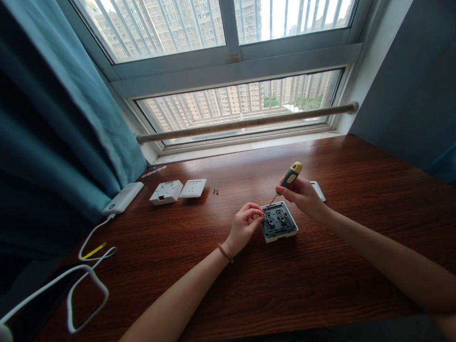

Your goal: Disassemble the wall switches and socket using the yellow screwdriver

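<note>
A wall switch (280, 222) with a dark inner frame and white edge lies face up on the wooden table, its inner mechanism bare. My right hand (301, 194) grips a screwdriver (291, 175) with a grey and yellow handle, tilted so its tip meets the switch's left side. At that same spot, my left hand (245, 221) has its thumb and fingers pinched together by the tip. Whatever small piece sits between those fingertips is too small to make out. Partly behind my right hand lies a white cover plate (318, 191).
Left of the hands are a white mounting box (166, 192), a white socket panel (193, 188) and several small screws (215, 192). A white power bank (123, 198) with a looped white cable (90, 270) lies by the blue curtain (89, 95). A window rail (245, 124) runs behind the table.
</note>
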The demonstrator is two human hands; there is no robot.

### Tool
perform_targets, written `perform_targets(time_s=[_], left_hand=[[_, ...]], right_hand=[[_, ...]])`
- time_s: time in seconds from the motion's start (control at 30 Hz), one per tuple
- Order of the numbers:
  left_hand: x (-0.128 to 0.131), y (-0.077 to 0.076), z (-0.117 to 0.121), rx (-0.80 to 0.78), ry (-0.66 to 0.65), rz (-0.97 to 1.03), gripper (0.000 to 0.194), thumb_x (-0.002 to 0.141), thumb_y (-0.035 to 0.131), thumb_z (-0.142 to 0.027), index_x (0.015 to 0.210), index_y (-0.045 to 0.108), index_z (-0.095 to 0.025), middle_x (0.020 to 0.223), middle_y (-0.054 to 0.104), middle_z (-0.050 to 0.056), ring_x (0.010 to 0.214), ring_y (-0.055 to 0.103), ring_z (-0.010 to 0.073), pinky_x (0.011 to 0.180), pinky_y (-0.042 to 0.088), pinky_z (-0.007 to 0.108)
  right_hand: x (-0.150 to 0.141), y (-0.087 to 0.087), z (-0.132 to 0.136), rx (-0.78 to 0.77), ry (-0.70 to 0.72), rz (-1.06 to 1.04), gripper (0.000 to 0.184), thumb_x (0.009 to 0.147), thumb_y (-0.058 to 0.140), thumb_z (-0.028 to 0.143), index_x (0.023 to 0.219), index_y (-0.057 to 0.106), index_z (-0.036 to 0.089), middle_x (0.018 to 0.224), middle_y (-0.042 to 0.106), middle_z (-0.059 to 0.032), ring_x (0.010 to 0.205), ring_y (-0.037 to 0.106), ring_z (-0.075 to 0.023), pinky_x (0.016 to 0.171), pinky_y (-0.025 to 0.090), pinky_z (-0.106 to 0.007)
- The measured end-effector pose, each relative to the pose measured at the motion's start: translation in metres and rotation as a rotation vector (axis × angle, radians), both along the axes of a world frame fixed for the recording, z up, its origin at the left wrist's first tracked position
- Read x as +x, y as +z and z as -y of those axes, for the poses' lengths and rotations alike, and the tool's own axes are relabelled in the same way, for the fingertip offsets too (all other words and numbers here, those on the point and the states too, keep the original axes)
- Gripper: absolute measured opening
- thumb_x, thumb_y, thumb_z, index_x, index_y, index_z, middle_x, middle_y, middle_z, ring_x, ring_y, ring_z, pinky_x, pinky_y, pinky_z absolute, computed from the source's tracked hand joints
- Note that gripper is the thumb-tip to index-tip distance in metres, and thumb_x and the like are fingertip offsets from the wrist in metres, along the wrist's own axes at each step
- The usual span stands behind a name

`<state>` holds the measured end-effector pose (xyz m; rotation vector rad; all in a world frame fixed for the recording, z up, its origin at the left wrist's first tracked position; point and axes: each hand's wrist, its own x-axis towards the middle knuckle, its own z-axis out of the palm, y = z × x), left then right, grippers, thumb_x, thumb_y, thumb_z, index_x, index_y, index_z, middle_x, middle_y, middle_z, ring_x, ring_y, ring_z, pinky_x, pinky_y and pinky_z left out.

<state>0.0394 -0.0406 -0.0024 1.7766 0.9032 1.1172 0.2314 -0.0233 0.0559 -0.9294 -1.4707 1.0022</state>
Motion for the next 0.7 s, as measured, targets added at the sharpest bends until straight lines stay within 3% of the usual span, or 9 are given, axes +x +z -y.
perform_targets(time_s=[0.7], left_hand=[[-0.0002, -0.0036, -0.0017, -0.007, 0.022, -0.021, 0.01, 0.074, 0.059, -0.025, 0.076, 0.061, -0.016, 0.088, 0.054, 0.006, 0.073, 0.048, 0.0124, 0.062, 0.039, 0.024]], right_hand=[[0.001, 0.0052, 0.0067, 0.04, -0.004, 0.119, 0.024, 0.072, 0.062, 0.036, 0.077, 0.052, 0.016, 0.06, 0.046, 0.0028, 0.049, 0.038, -0.0082, 0.044, 0.031, -0.022]])
